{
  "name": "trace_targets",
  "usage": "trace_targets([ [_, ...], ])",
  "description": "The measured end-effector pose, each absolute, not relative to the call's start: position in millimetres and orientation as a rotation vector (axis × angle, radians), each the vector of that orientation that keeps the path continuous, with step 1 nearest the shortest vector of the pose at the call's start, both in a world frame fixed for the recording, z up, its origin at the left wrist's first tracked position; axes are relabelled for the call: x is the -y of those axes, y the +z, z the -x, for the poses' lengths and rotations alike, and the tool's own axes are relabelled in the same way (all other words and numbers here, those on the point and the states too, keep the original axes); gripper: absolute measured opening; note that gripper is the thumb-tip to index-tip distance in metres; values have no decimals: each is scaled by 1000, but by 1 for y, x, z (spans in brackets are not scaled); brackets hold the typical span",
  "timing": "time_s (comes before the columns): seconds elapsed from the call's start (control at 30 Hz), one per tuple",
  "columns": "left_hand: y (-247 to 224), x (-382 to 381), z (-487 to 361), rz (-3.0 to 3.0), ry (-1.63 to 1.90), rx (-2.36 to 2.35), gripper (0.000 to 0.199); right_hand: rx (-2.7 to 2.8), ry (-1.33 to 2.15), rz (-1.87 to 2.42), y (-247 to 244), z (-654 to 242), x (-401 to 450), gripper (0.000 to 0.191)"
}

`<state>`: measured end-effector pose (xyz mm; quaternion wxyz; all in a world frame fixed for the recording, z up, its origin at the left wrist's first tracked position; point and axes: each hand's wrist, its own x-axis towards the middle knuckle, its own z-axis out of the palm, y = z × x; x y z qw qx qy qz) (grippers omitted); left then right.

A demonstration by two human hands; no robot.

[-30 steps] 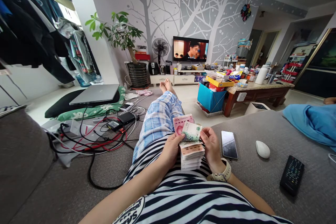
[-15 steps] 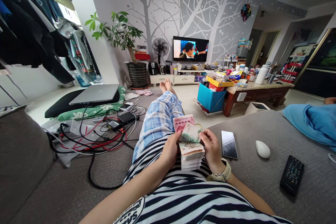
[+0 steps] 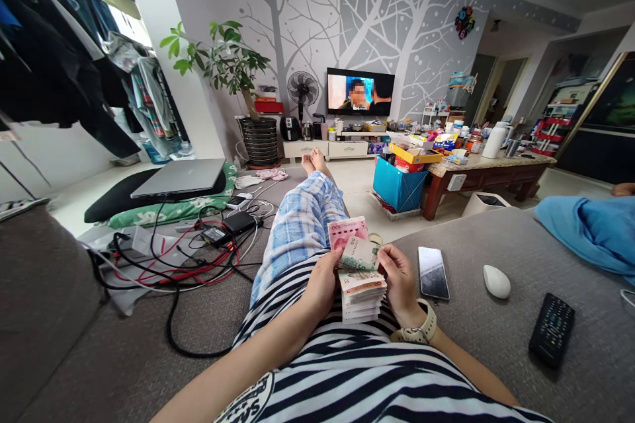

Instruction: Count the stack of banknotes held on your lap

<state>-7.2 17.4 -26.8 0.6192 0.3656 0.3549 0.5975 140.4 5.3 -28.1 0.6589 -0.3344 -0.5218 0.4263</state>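
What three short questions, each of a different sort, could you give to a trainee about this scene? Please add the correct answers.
1. Which lies between the phone and the remote control? (a) a fan (b) a computer mouse (c) a watch
2. True or false: the laptop is closed.
3. Fill in: the left hand holds a pink banknote that shows the number ___.
Key: 1 b; 2 true; 3 100

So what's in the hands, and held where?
Banknotes: left hand grips the pink 100 note and green 50 note near their lower left; right hand pinches the 50's right edge.
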Motion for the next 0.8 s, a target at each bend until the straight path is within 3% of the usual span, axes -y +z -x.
trace_targets([
  [0.8, -21, -15, 6, -852, 1361, -799, 31, 1171, 982, 709, -30, -141, -6, 29],
])
